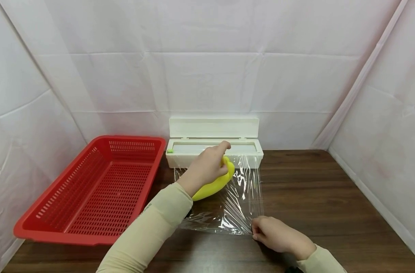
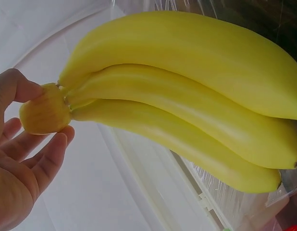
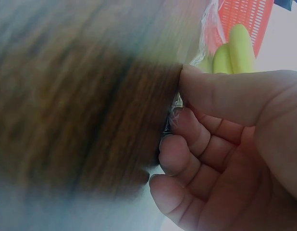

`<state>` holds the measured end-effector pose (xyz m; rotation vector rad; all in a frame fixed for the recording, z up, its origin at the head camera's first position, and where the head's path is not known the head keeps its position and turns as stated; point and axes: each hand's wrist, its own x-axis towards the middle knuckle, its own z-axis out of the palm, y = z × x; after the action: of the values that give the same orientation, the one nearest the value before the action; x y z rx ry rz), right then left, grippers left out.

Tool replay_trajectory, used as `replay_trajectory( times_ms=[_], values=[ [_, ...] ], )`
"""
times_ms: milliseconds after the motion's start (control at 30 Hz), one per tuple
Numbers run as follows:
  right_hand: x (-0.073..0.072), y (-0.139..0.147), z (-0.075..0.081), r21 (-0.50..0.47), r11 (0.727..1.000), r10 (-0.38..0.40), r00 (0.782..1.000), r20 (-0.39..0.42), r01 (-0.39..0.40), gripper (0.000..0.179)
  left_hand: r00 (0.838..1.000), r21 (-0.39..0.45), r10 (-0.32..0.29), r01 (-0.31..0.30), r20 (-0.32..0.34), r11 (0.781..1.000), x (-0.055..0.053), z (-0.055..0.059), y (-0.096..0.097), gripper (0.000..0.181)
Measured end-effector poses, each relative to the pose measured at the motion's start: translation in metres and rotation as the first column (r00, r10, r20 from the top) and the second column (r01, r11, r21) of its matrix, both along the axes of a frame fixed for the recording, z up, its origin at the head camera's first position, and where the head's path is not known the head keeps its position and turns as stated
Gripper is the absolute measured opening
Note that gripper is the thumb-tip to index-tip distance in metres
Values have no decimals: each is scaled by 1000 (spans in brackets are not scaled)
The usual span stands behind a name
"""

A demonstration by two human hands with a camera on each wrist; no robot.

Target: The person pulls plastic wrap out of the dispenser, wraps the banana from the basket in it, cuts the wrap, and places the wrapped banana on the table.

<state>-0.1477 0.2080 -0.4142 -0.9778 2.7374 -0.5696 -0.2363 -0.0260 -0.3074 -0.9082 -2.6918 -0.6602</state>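
Note:
My left hand (image 1: 209,163) holds a bunch of yellow bananas (image 1: 215,184) by its stem end, over a pulled-out sheet of clear plastic wrap (image 1: 243,193). In the left wrist view, thumb and fingers pinch the stubby stem, and several bananas (image 2: 187,62) fan out from it. The near right corner of the wrap is pinched by my right hand (image 1: 279,233), low over the table. The sheet runs back to a white wrap dispenser (image 1: 214,159), whose lid (image 1: 214,127) stands raised. My left forearm hides part of the bananas and wrap.
A red slotted basket (image 1: 149,182) stands left of the dispenser on the dark wooden table (image 1: 313,185). White cloth walls (image 1: 207,83) enclose the back and sides. A small green piece (image 1: 170,151) sits at the dispenser's left end.

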Motion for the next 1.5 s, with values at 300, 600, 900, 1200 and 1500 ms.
replay_trajectory(
  times_ms=[300, 600, 900, 1200, 1500],
  values=[
    [3, -1, -4, 0, 1000, -5, 1000, 21, 5, 23, 998, -33, 10, -8, 57, 999, 2, -11, 13, 55],
    [1, -1, -3, 3, 1000, 1, 1000, -10, -1, 23, 999, -69, -34, 32, -33, 997, 4, -20, 28, 50],
    [-3, -2, 1, 2, 1000, 7, 1000, 22, -7, 22, 995, -90, -69, 63, -69, 994, 1, -21, 35, 48],
    [-4, -2, -1, 6, 1000, 23, 1000, 10, -23, 21, 995, -126, -81, 74, -58, 989, 3, -27, 40, 43],
    [-4, -2, 1, 33, 998, 63, 994, -86, -61, 22, 995, -163, -97, 101, 36, 981, 2, -21, 45, 44]
  ],
)
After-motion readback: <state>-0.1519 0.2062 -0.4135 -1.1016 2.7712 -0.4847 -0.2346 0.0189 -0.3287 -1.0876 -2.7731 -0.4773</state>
